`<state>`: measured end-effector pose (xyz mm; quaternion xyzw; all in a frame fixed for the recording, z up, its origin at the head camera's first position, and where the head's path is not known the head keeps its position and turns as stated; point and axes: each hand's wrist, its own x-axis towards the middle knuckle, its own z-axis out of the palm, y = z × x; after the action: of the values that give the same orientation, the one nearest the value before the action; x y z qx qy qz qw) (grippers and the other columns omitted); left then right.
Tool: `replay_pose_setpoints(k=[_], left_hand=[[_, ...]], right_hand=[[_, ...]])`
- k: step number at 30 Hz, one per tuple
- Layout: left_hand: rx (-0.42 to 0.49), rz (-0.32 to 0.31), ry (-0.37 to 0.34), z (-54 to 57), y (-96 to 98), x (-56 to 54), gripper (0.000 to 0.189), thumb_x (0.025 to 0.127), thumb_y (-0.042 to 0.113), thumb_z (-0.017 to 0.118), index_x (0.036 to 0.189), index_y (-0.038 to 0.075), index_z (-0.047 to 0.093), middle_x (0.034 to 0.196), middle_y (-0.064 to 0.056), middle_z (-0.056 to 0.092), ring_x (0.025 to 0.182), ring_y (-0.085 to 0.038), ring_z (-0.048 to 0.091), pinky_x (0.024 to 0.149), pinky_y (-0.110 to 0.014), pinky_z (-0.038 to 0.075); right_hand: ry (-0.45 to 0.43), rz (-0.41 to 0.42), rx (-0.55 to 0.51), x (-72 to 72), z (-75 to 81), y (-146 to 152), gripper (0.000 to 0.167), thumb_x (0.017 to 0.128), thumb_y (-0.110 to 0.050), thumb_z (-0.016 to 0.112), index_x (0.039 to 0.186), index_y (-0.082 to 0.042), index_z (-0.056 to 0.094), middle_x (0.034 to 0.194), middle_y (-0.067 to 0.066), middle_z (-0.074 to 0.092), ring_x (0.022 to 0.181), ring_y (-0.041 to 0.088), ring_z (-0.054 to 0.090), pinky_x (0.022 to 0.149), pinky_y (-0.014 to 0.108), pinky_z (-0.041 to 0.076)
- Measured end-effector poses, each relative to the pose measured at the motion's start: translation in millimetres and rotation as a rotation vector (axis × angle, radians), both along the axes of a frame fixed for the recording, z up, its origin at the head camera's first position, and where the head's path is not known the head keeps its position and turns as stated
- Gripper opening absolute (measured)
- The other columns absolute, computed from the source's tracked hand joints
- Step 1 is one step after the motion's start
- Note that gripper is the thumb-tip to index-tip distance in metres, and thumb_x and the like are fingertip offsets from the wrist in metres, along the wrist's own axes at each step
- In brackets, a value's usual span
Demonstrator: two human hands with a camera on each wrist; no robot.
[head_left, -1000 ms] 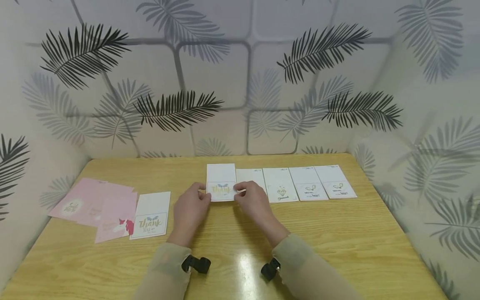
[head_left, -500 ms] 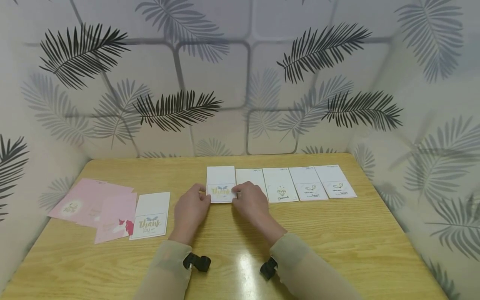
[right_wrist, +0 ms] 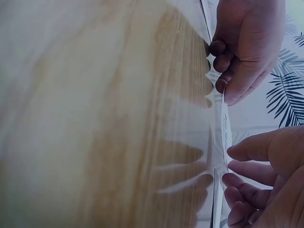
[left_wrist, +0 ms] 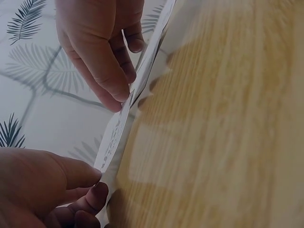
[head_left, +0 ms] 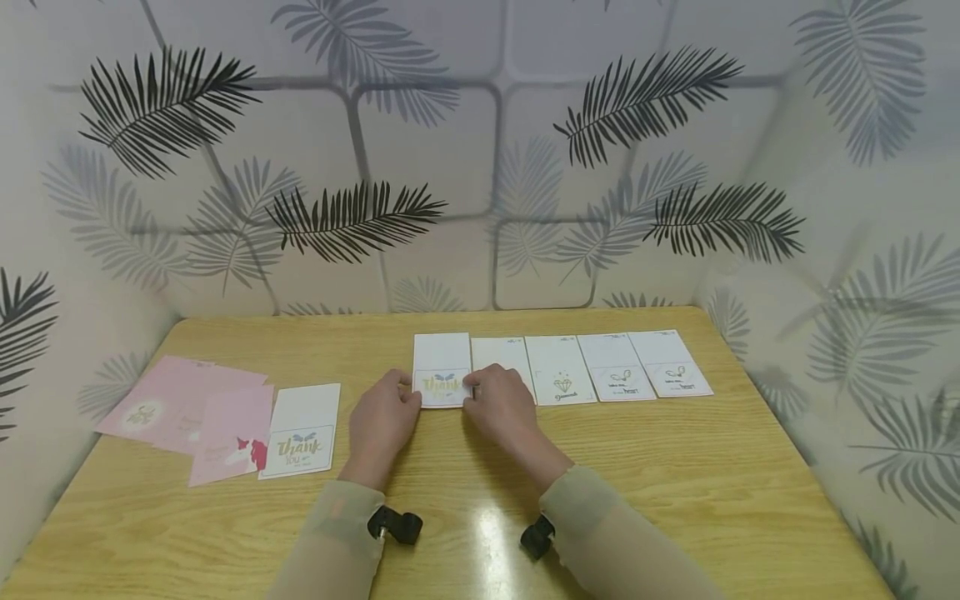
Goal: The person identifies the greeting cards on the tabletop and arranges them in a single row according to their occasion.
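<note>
The farther thank-you card (head_left: 441, 362) is at twelve o'clock. The left hand (head_left: 383, 417) pinches its eight-o'clock edge; whether the right hand (head_left: 504, 408) pinches at four o'clock, I cannot tell. Probably light, easily creased: best held by side edges.

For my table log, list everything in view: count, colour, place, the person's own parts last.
Held Thank You card: 1, white, card row's left end
Diamond card: 1, white, row's middle
Heart-lettered cards: 2, white, row's right end
Partly hidden card: 1, white, row's second from left
Pink cards: at least 3, pink, table's left
Second Thank You card: 1, white, beside pink cards
Table: 1, light brown, under cards
Leaf-print wallpaper: 1, pale grey, behind table
Wrist devices: 2, black, at cuffs
Sleeves: 2, beige, foreground
Left hand: 1, bare, held card's left edge
Right hand: 1, bare, held card's right edge
</note>
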<state>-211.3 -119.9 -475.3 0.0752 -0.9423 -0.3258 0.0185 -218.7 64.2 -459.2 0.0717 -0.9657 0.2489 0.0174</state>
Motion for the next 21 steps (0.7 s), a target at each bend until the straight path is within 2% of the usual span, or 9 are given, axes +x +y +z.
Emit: replay_pose_setpoints(k=[5, 10, 16, 21], left_hand=[[-0.010, 0.007, -0.001, -1.0, 0.6, 0.4, 0.030, 0.107, 0.021, 0.069, 0.132, 0.005, 0.072, 0.114, -0.010, 0.080, 0.101, -0.030, 0.076, 0.085, -0.052, 0.059], [-0.020, 0.021, -0.001, -0.6, 2.1, 0.6, 0.029, 0.106, 0.020, 0.069, 0.130, 0.006, 0.073, 0.111, -0.009, 0.080, 0.094, -0.028, 0.075, 0.081, -0.050, 0.058], [-0.042, 0.020, -0.020, 1.9, 3.6, 0.6, 0.029, 0.104, 0.020, 0.068, 0.129, 0.007, 0.074, 0.106, -0.008, 0.079, 0.086, -0.026, 0.071, 0.075, -0.047, 0.055], [-0.073, 0.004, -0.028, 3.4, 4.7, 0.4, 0.030, 0.104, 0.021, 0.068, 0.130, 0.007, 0.073, 0.099, -0.008, 0.077, 0.080, -0.027, 0.066, 0.072, -0.047, 0.053]], right_hand=[[0.011, 0.011, 0.025, 1.6, -0.3, -0.6, 0.027, 0.097, -0.011, 0.080, 0.123, -0.011, 0.085, 0.130, 0.011, 0.076, 0.119, 0.037, 0.067, 0.095, 0.048, 0.059], [0.019, 0.019, 0.018, 2.1, -0.7, -0.6, 0.026, 0.098, -0.011, 0.079, 0.124, -0.009, 0.084, 0.133, 0.012, 0.074, 0.123, 0.038, 0.066, 0.101, 0.049, 0.057], [0.017, 0.082, 0.008, 3.1, -0.2, -1.6, 0.030, 0.095, -0.007, 0.074, 0.124, -0.007, 0.083, 0.132, 0.012, 0.074, 0.126, 0.039, 0.064, 0.107, 0.050, 0.053], [-0.003, 0.113, 0.025, 4.6, 0.1, -1.4, 0.031, 0.096, -0.009, 0.075, 0.126, -0.007, 0.082, 0.134, 0.012, 0.073, 0.129, 0.040, 0.062, 0.111, 0.051, 0.050]])
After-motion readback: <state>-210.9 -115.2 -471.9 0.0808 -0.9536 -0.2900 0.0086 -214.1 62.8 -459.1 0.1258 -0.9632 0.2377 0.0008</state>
